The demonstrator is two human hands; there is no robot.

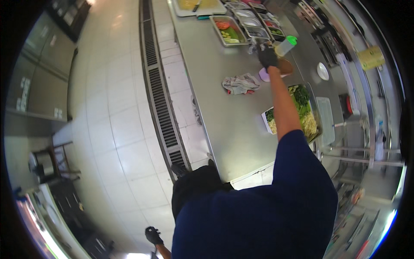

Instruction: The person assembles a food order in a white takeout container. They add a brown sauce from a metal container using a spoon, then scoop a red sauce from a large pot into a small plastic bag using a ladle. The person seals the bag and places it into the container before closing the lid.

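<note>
My right hand (268, 57), in a black glove, reaches across the steel table (224, 125). Its fingers bend down beside a clear bottle with a green lid (286, 45); what they grip is too small to make out. Just below the wrist sit a round brown-topped container (285, 66) and a pale purple one (264, 74). A crumpled striped cloth (241, 83) lies to the left of them. Far from the table, low in the view, my left hand (153, 235) hangs in a black glove with curled fingers; a small white spot shows at it, and its contents are unclear.
A steel tray of cut vegetables (228, 31) and several metal pans (250, 20) stand at the far end, near a white cutting board (183, 10). Greens and sprouts fill a tray (318, 113) under my right arm. A floor drain grate (160, 101) runs left of the table.
</note>
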